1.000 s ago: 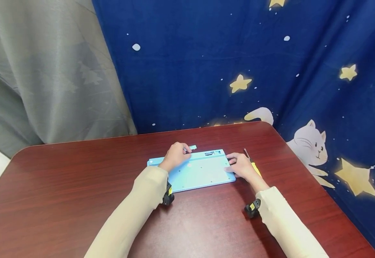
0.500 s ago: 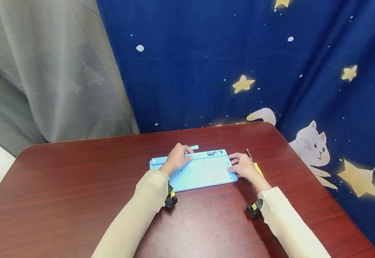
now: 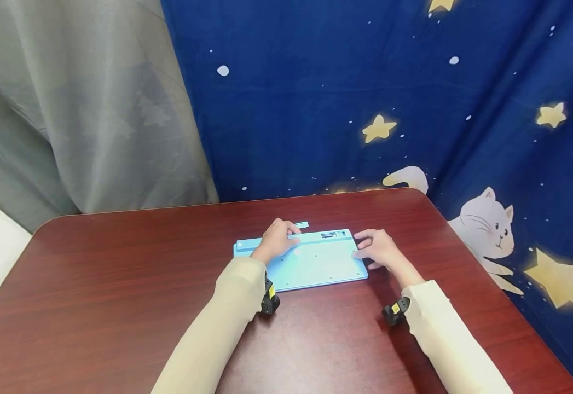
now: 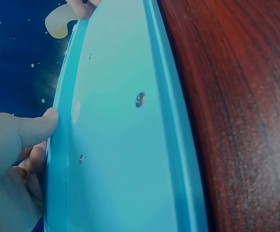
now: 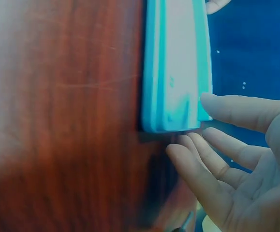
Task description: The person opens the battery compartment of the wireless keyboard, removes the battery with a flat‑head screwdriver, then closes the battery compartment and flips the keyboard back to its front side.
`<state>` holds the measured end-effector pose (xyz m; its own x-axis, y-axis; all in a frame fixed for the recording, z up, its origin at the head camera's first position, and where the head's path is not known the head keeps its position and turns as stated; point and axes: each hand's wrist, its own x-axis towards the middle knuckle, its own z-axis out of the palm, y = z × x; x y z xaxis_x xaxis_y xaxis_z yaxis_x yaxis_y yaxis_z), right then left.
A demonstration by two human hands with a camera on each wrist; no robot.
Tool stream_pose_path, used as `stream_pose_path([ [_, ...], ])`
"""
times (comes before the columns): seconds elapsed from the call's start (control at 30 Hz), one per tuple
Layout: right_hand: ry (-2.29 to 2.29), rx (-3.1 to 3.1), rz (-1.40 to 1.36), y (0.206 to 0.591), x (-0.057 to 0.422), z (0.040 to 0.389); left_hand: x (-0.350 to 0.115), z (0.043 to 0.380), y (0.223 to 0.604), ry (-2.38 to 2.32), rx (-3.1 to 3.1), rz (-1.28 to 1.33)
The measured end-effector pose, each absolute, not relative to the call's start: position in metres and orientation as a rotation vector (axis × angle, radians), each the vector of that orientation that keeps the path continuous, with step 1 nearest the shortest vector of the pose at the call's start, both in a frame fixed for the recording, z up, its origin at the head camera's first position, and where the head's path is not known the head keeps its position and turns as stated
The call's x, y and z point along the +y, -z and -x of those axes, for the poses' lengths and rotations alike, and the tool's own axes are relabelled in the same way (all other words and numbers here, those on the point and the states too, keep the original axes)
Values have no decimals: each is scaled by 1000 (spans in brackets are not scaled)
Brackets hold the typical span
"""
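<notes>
A light blue keyboard (image 3: 325, 262) lies face down on the table, screws dotting its underside. An uncovered battery slot (image 3: 329, 235) with dark contents shows near its far right corner. My left hand (image 3: 277, 238) pinches the far long edge, thumb (image 4: 40, 128) on top and fingers curled behind. At the right end, my right hand (image 3: 378, 249) has its fingers spread and loosely bent; the thumb tip overlaps the keyboard's corner in the right wrist view. Just beyond the left fingertips lies a small light blue cover piece (image 3: 302, 225).
Reddish-brown table (image 3: 119, 284) surrounds the keyboard. A thin metal shaft with a dark collar (image 5: 183, 226) shows at the bottom of the right wrist view, mostly hidden by the right hand. A blue star-patterned curtain (image 3: 291, 109) hangs behind the table's far edge.
My right hand has loosened from the keyboard's right end and shifted slightly right, covering the yellow-handled screwdriver in the head view. The left hand keeps its place on the far edge.
</notes>
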<state>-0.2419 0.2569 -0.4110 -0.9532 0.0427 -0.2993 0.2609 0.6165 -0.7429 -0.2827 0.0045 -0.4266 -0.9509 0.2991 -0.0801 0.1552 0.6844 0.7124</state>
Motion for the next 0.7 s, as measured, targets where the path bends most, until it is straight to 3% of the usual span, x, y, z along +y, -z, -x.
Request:
stream_pose_path([
  [0.7,1172,2704,-151,365,290,245,3,283,424,-1118,2678,-359],
])
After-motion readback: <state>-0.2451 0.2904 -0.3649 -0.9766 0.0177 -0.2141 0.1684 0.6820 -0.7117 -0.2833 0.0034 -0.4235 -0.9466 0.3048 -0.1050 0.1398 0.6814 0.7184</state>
